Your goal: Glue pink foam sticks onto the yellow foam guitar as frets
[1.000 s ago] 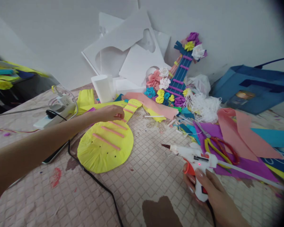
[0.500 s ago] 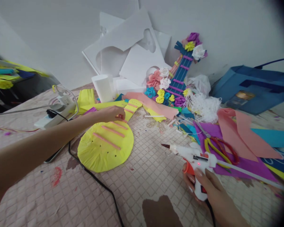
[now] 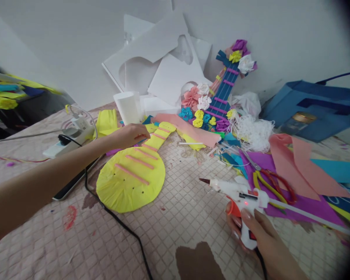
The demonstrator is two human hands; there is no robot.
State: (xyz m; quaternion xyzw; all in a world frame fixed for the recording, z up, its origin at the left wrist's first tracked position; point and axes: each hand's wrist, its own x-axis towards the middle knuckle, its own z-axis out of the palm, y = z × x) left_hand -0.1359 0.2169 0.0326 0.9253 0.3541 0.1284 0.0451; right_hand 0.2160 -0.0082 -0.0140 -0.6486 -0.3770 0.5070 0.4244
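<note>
My left hand is beside the neck of a yellow paper-covered guitar shape, its fingers curled in; whatever they might hold is hidden. Several pink strips lie across the guitar's body and neck, and small dark holes show in the body. My right hand is wrapped round the handle of a white glue gun, whose brown nozzle points left above the tabletop. A red light glows on the gun, and a long glue stick sticks out of its back.
Red and yellow scissors lie on purple paper at right. A blue guitar with paper flowers leans against the wall near white string. A black cord crosses the table by a power strip.
My left hand has moved a little left, off the yellow guitar's neck, uncovering more of its strips. My right hand and the glue gun are almost unmoved.
</note>
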